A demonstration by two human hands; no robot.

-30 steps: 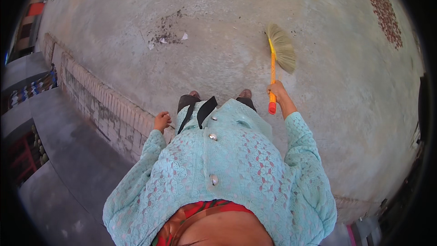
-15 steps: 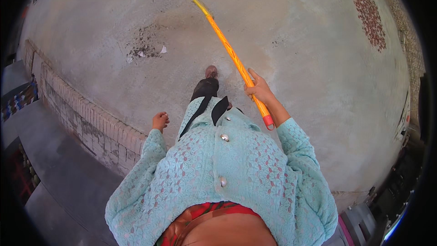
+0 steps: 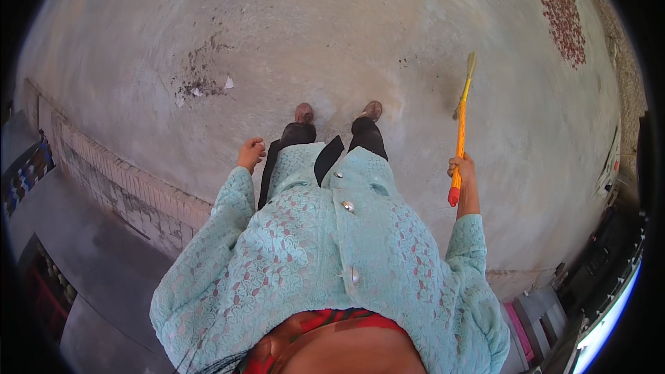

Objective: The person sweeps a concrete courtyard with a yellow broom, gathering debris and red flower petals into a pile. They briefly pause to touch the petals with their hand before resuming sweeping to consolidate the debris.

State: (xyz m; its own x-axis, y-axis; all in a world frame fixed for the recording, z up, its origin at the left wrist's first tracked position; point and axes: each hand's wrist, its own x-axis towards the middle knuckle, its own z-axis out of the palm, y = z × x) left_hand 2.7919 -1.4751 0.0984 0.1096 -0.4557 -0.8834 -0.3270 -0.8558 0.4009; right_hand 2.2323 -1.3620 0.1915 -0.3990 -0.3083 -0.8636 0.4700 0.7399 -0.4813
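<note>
My right hand (image 3: 465,168) is wrapped round the orange handle of a broom (image 3: 461,125), close to its red end cap. The broom points away from me, held out to my right. Its yellowish bristles (image 3: 472,67) are at the far end, with a dark shadow on the floor beside them. At the left of my body, my left hand (image 3: 251,154) hangs with fingers loosely bent and a little apart. I see nothing in it. A small heap of dark debris with white scraps (image 3: 201,86) lies on the concrete floor ahead to the left.
A low brick wall (image 3: 131,180) runs along the left, with a grey surface beyond it. Reddish-brown pieces (image 3: 560,14) are spread on the floor at the far right. A few dark specks (image 3: 405,62) lie ahead. My two shoes (image 3: 303,112) stand on the concrete.
My right hand has swung the broom out to the right, away from my body. The second foot has come into view beside the first. My left hand has risen slightly, its fingers looser.
</note>
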